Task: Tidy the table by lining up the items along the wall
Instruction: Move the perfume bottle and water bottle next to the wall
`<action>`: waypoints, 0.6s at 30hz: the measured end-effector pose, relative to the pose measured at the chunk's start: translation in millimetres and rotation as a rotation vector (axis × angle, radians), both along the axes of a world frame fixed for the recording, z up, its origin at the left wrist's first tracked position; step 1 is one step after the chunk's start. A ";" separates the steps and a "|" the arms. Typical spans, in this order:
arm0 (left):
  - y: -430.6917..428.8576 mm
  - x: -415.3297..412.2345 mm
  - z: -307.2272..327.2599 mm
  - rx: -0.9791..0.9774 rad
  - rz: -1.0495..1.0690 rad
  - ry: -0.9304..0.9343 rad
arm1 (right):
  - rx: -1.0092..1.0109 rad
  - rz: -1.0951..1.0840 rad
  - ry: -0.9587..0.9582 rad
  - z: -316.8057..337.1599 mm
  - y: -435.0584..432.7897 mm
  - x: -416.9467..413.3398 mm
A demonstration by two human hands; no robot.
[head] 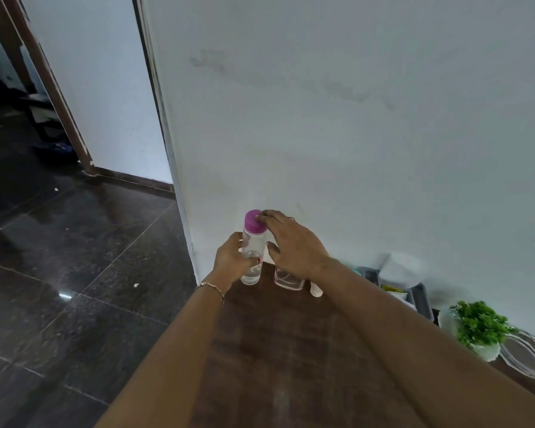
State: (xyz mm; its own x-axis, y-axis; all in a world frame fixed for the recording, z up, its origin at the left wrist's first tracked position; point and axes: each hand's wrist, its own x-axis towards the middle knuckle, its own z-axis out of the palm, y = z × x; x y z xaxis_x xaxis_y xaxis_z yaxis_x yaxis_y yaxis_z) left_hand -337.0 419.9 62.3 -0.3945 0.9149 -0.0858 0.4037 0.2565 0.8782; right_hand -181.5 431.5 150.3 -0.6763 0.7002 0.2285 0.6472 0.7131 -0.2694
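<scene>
A clear plastic bottle [254, 242] with a pink cap stands upright at the far left corner of the dark wooden table [278, 350], close to the white wall. My left hand [232, 262] is wrapped around its lower body. My right hand [291, 242] hovers over it with fingers spread, fingertips touching the pink cap. Just right of the bottle stands a clear glass container [289, 281], partly hidden under my right hand. A small white object [316, 290] lies beside the glass container.
Along the wall to the right sit a grey tray [422, 299] holding a white container [403, 270], a green plant in a white pot [476, 330], and a clear glass dish [527, 355]. The table's left edge drops to a dark tiled floor [59, 273].
</scene>
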 end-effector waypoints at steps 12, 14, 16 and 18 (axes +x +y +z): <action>29.8 4.3 -12.4 -0.022 0.024 -0.010 | -0.055 -0.041 -0.050 -15.3 23.2 -3.4; 32.0 4.2 -12.5 -0.019 0.022 -0.018 | -0.064 -0.044 -0.055 -16.8 25.1 -4.1; 32.0 3.3 -12.2 -0.027 0.019 -0.020 | -0.063 -0.041 -0.067 -17.1 26.3 -4.7; 31.4 2.0 -13.6 -0.039 0.015 -0.028 | -0.037 -0.029 -0.106 -16.3 27.3 -6.3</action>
